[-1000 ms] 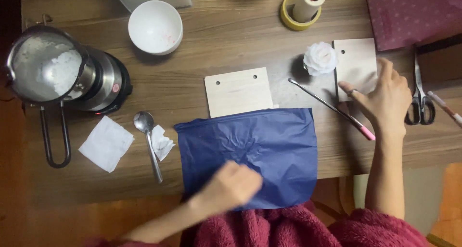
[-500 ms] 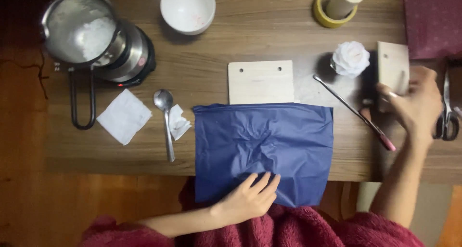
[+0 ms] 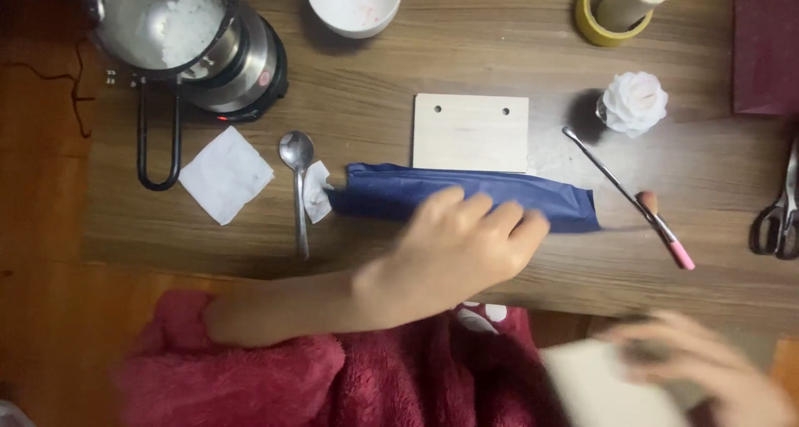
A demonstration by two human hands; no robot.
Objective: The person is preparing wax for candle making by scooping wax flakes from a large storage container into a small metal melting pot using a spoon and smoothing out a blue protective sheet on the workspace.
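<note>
The left hand (image 3: 466, 248) is laid, fingers spread and slightly curled, over the near edge of the blue sheet (image 3: 416, 192), which is seen as a narrow folded band across the table (image 3: 466, 52). Whether the sheet is pinched or only pressed cannot be told. The right hand (image 3: 707, 369) is blurred low at the right, off the table edge, with its fingers closed on a pale board (image 3: 603, 389).

A second pale board (image 3: 471, 132), pierced by two holes, is lain flat just behind the sheet, touching it. To the left of the sheet a spoon (image 3: 297, 181) is found with a crumpled white scrap (image 3: 316, 191) against it, and a folded white napkin (image 3: 225, 174) is set further left. A steel pot (image 3: 166, 19) of white flakes is held on a small heater (image 3: 245, 65) at the far left corner. A white bowl (image 3: 354, 2) is placed at the far edge.

To the right of the sheet, a long metal tool (image 3: 624, 194) with a pink tip is laid aslant. A white rose-shaped object (image 3: 634, 102) is stood beyond it, a yellow tape roll (image 3: 612, 11) further back, and scissors (image 3: 778, 215) at the right edge.
</note>
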